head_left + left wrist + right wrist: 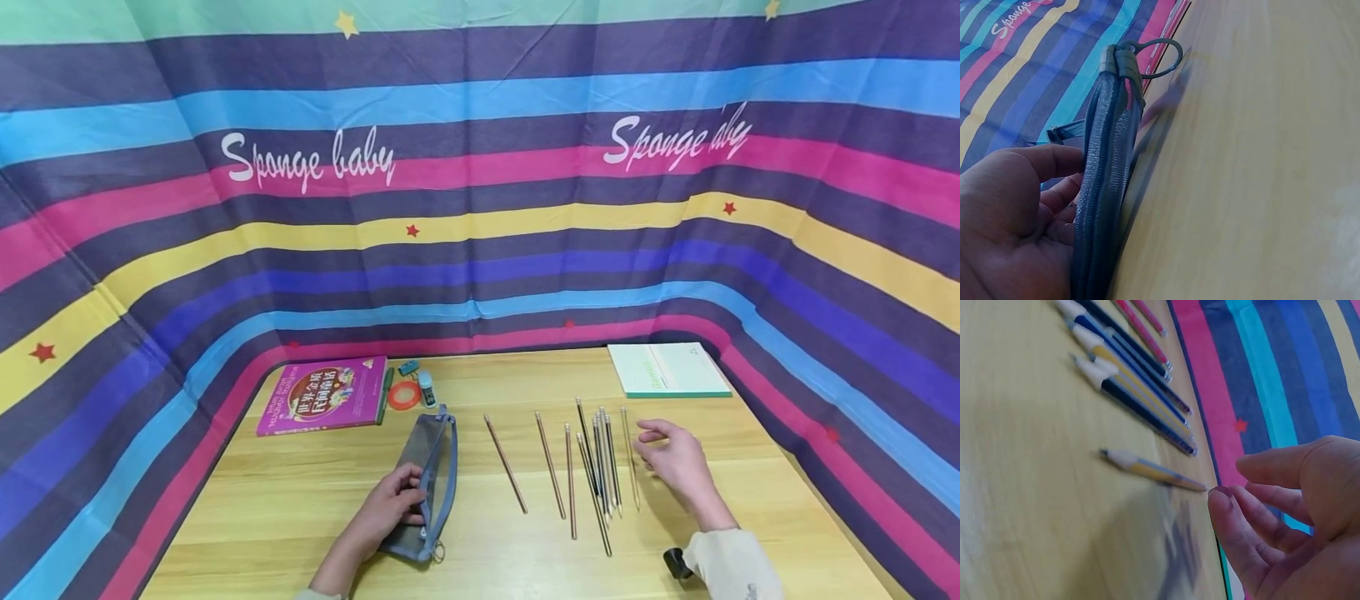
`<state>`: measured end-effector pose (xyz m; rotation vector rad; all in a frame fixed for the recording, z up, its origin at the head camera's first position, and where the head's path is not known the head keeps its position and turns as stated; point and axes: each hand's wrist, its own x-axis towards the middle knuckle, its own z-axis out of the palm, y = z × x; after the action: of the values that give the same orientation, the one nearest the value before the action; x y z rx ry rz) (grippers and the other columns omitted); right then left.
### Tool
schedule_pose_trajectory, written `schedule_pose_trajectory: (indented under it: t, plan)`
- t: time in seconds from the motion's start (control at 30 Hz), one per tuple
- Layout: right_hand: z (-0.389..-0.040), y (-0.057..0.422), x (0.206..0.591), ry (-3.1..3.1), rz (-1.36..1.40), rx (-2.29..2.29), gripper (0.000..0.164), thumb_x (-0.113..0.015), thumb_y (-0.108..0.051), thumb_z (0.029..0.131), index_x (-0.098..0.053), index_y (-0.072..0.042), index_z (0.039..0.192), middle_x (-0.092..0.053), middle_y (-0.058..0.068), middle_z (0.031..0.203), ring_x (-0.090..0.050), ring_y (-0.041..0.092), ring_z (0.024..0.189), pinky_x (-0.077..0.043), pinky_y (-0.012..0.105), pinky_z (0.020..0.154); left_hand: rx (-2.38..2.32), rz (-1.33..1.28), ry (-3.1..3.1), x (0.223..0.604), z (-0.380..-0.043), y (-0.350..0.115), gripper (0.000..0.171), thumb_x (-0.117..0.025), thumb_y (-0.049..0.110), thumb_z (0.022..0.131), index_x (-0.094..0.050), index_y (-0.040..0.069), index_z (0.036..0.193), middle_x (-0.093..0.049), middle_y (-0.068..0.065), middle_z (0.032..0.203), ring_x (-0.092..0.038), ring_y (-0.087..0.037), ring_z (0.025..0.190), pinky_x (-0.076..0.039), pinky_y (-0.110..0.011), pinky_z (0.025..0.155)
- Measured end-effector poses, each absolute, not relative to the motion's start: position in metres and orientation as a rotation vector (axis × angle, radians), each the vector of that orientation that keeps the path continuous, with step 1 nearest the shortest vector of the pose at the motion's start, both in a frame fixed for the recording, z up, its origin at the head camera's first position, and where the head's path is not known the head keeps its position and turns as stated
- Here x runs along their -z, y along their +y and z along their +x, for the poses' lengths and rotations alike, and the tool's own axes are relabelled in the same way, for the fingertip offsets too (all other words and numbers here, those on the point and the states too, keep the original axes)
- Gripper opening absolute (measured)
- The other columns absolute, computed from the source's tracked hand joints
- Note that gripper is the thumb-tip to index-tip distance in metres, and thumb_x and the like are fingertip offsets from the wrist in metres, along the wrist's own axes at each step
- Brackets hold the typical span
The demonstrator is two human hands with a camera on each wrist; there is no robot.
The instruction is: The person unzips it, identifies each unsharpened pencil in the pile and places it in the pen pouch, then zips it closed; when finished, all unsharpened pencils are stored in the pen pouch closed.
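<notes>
A grey-blue mesh pencil case [442, 521] lies on the left part of the table with its zipped opening spread. My left hand [386, 507] pinches the near wall of the case by the opening; in the left wrist view, finger and thumb sit against the mesh edge [1100, 187]. Several pencils [600, 467] lie loosely side by side in the middle, mostly lengthwise. Just right of the rightmost one, a yellowish pencil [632, 462], hovers my right hand [678, 462], fingers relaxed and holding nothing. Its fingertips come close to that pencil's end [1157, 473]; contact is unclear.
A purple book [322, 396] lies at the back left. Beside it are a red-orange tape roll [404, 395], a glue stick [427, 389] and a small teal object [408, 367]. A pale green notebook [667, 369] rests at the back right. Striped cloth [465, 292] encloses the table.
</notes>
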<state>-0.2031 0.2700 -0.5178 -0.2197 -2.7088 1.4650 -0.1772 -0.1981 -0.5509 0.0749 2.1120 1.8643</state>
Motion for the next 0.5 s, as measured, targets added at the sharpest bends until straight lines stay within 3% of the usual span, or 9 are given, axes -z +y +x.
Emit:
schedule_pose_trajectory:
  t: [0.27,0.5]
  plan:
    - [-0.208,0.271,0.531,-2.688,-0.199,-1.543,0.042,-0.071,-0.002,0.092,-0.061,0.01,0.131,-0.069,0.025,0.11,-0.071,0.019,0.075,-0.064,0.028,0.061,-1.851,0.059,2.123,0.551,-0.178,-0.199,0.024,-0.059,0.005,0.098,-0.056,-0.006,0.119,-0.055,-0.013,0.109,-0.062,-0.019,0.083,-0.066,-0.033,0.07]
    - [-0.21,0.268,0.538,-2.717,-0.2,-1.562,0.05,-0.076,0.003,0.085,-0.06,0.011,0.132,-0.069,0.025,0.11,-0.072,0.023,0.086,-0.065,0.028,0.066,-1.851,0.063,2.117,0.555,-0.178,-0.199,0.025,-0.059,0.006,0.099,-0.056,-0.006,0.12,-0.054,-0.012,0.108,-0.063,-0.018,0.082,-0.066,-0.034,0.07]
